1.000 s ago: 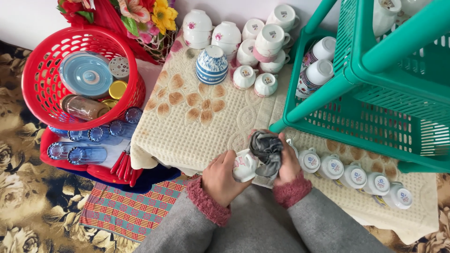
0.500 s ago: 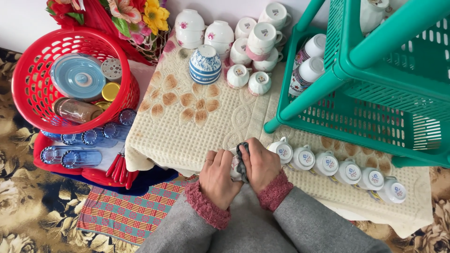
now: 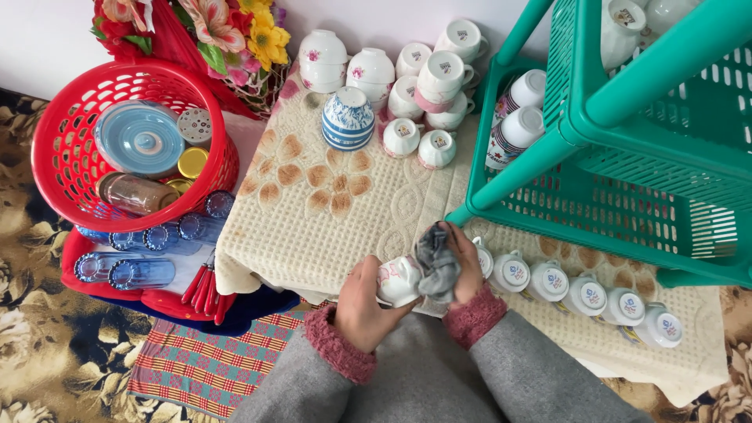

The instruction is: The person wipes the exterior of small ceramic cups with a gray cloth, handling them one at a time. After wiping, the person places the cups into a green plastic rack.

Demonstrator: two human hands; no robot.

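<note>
My left hand grips a small white teacup with a pink flower print, at the near edge of the cloth-covered table. Against the cup's side my right hand presses a crumpled grey cloth. Both sleeves are grey with pink knitted cuffs. Just to the right of my hands, several matching white teacups lie in a row along the table's front edge.
A teal plastic rack stands at the right, holding mugs. White bowls, cups and a blue-striped bowl sit at the back. Left of the table, a red basket holds lids and jars above a tray of blue glasses. Flowers at top.
My hands have shifted a little to the right along the table's edge. The grey cloth has been worked around the cup, and the cup's white side now shows again.
</note>
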